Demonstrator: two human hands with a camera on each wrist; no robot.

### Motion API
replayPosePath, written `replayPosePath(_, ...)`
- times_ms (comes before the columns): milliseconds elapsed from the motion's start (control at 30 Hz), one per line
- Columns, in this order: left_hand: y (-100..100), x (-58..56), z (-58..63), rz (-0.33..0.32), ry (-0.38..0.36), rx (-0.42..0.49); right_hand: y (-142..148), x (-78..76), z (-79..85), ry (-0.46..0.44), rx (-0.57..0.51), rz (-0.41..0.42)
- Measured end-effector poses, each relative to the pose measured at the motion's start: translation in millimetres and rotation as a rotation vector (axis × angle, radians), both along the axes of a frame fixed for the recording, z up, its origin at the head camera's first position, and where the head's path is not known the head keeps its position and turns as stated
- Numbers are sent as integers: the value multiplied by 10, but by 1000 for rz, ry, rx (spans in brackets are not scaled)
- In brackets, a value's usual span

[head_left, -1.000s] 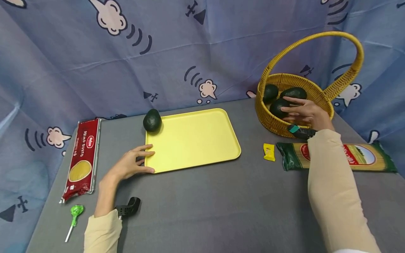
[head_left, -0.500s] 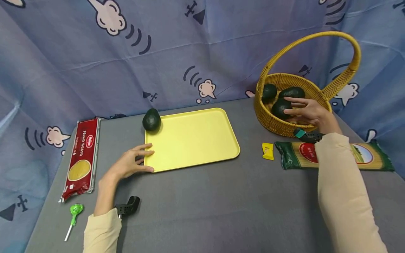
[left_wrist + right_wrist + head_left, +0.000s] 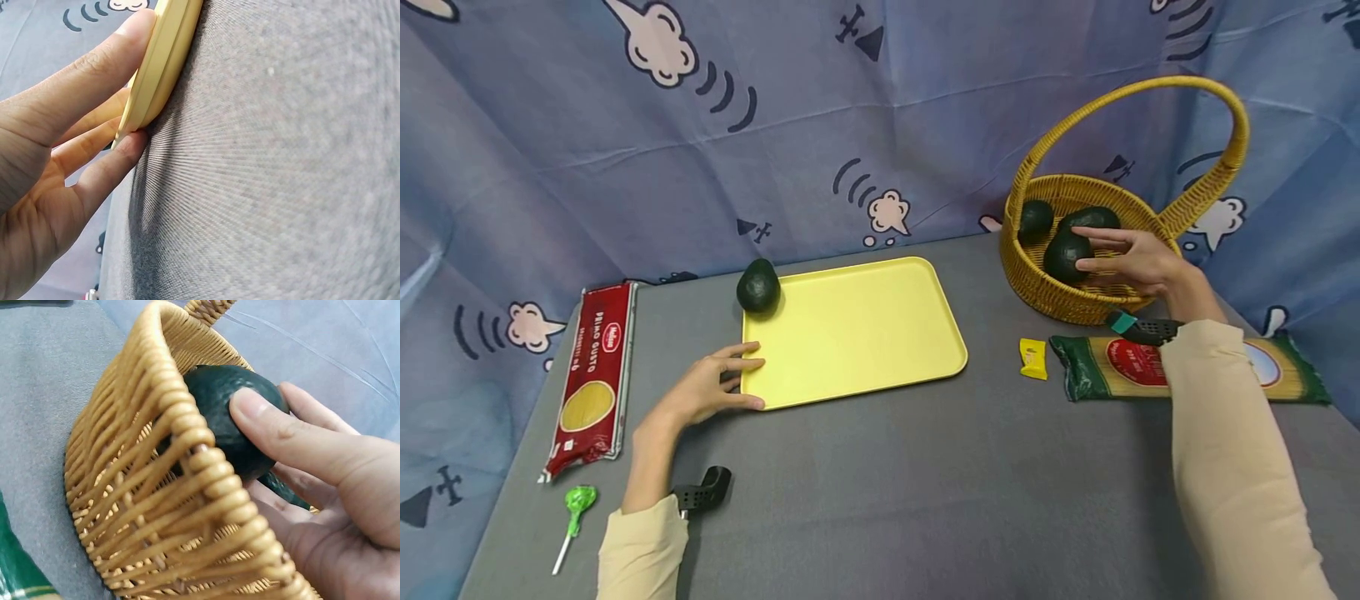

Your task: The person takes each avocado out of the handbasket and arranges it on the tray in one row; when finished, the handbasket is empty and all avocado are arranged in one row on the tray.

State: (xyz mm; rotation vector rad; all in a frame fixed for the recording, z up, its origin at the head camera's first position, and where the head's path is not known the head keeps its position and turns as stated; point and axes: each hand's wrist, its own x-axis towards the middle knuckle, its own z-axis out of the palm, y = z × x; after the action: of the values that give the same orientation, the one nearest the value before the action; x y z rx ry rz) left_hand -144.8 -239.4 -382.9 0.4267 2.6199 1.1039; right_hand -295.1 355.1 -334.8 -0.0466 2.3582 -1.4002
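Observation:
In the head view my left hand (image 3: 700,390) holds the left end of a yellow tray (image 3: 857,333), fingers spread over its rim. The left wrist view shows the thumb on the tray's edge (image 3: 159,62) and a fingertip against its lower side. My right hand (image 3: 1138,262) reaches into a wicker basket (image 3: 1048,298) and grips a dark green avocado (image 3: 1065,257) between thumb and fingers. Two other avocados lie in the basket, one at the left (image 3: 1036,218) and one behind (image 3: 1092,218). Another avocado (image 3: 758,286) rests at the tray's back left corner.
A red spaghetti pack (image 3: 593,375) and a green lollipop (image 3: 578,502) lie at the left. A yellow wrapped candy (image 3: 1033,358) and a green-ended spaghetti pack (image 3: 1131,367) lie before the basket, the pack partly under my right forearm. The basket's tall handle (image 3: 1236,125) arches above it.
My right hand and forearm have shifted slightly right, and the gripped avocado has moved a little right within the basket. The left hand and tray have stayed put.

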Motion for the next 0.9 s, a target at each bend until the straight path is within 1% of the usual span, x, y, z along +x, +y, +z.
replayPosePath(133,26,9,11,-8,-1,19,19,52,15,18,-4,11)
replayPosePath(333,38,0,-13,-21,11,12,21,145,58,50,-44,22)
replayPosePath(433,29,-4,-28,-22,1,25,4,194,83,60,-72,8)
replayPosePath(600,4,2,-41,-4,-25,39,-58,256,114,85,-136,-16)
replayPosePath(767,-3,4,-46,-9,-13,18,-80,327,150,113,-173,-36)
replayPosePath(833,-1,9,-40,-5,-12,17,-84,362,172,117,-184,-32)
replayPosePath(900,4,15,-30,-5,-13,20,-94,398,195,118,-221,-31)
